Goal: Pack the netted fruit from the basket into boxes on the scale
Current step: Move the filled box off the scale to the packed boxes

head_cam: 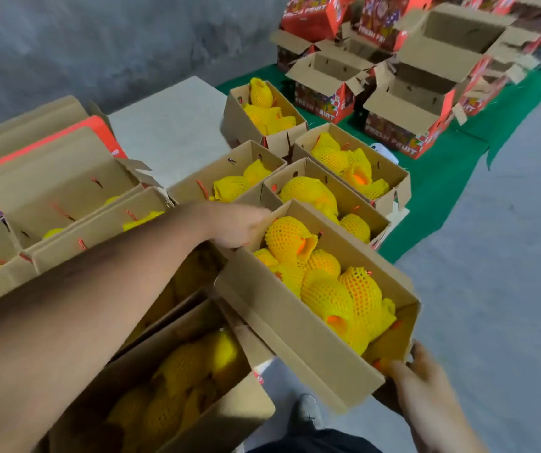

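grey floor [491, 256]; green mat [442, 178] on it, red-printed empty boxes [406, 119] atop.

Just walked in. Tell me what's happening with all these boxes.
A person is carrying an open cardboard box full of yellow-netted fruit, left hand gripping its far end, right hand its near corner. Other filled boxes sit ahead; empty red Fresh Fruit cartons wait on the green mat.

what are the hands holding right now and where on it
Both hands hold one open box of netted fruit: the left hand grips its far end, the right hand its near end.
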Demonstrator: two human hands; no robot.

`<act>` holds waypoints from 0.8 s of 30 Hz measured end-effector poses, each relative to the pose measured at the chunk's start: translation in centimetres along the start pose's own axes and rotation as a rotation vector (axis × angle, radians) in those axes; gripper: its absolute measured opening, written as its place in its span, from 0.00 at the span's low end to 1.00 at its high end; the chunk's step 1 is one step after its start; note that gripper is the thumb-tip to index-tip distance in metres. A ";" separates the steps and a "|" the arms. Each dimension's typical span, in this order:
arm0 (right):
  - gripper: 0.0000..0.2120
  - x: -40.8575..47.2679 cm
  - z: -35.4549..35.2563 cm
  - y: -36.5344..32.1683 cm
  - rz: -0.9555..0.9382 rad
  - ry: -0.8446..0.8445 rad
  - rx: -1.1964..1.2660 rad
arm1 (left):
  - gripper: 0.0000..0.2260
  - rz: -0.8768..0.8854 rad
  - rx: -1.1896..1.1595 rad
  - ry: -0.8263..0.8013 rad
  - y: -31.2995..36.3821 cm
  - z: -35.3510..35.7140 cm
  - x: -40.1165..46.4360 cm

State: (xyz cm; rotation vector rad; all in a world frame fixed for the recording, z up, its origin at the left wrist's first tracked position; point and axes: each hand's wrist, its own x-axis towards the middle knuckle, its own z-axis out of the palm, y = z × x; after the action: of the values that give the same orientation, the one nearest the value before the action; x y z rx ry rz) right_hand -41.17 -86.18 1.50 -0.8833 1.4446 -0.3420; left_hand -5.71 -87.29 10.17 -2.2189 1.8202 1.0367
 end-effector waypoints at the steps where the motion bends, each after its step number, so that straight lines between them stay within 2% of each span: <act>1: 0.16 0.7 0.4 0.5 0.045 -0.015 0.005 | 0.16 -0.013 0.005 -0.023 -0.3 0.7 0.5; 6: 0.22 2.8 2.0 2.7 0.166 -0.023 -0.153 | 0.15 -0.127 0.042 -0.070 -1.5 3.6 3.2; 9: 0.24 3.1 2.5 2.4 0.210 -0.047 -0.070 | 0.19 -0.196 0.013 -0.037 -2.4 3.9 4.3; 11: 0.24 3.2 2.8 2.0 0.199 -0.055 -0.051 | 0.23 -0.226 0.020 -0.001 -3.1 4.4 4.4; 14: 0.27 3.3 3.3 1.7 0.138 -0.076 -0.089 | 0.21 -0.281 0.033 0.067 -3.9 5.6 4.2; 16: 0.28 3.3 3.5 1.5 0.127 -0.094 -0.058 | 0.21 -0.329 0.033 0.217 -3.4 6.8 3.2; 17: 0.28 3.4 3.6 1.4 0.130 -0.100 -0.041 | 0.22 -0.328 -0.007 0.359 -2.9 7.8 2.3; 19: 0.29 3.6 3.8 1.4 0.128 -0.112 -0.020 | 0.22 -0.297 -0.270 0.700 -0.5 11.1 -0.3; 21: 0.28 3.8 4.0 1.5 0.102 -0.125 -0.014 | 0.23 -0.329 -0.504 0.927 2.7 15.8 -3.1; 22: 0.28 3.9 4.2 1.4 0.089 -0.132 -0.013 | 0.25 -0.389 -0.542 0.955 4.1 18.2 -4.3; 24: 0.26 4.0 4.7 1.2 0.070 -0.148 -0.004 | 0.32 -0.577 -0.633 0.867 6.0 21.6 -5.5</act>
State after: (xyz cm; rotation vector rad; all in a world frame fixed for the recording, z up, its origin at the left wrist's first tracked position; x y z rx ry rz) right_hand -36.48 -86.70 -2.69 -0.8414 1.3360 -0.2163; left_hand -20.91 -74.20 -1.34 -3.6707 0.8451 0.5954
